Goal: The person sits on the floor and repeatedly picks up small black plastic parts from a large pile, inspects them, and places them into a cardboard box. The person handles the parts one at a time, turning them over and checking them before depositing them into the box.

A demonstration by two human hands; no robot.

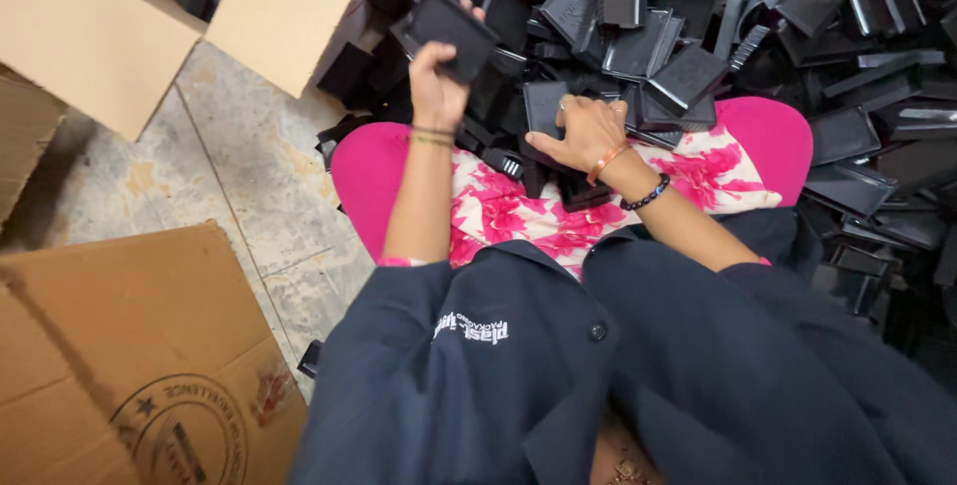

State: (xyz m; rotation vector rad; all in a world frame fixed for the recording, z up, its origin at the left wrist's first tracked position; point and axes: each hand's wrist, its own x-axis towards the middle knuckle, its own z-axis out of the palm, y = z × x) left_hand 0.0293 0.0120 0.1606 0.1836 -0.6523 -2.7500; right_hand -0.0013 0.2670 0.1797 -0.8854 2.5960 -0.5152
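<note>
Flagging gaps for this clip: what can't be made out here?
- Head view: left hand covers part of its black tray.
- Right hand hides the black pieces beneath.
- Cardboard boxes cut off by frame edges; contents unseen.
- Pile's extent runs off frame.

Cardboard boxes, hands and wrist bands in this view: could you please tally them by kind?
Cardboard boxes: 3, one, one, one
Hands: 2, left, right
Wrist bands: 4, two left, two right
Total: 9
</note>
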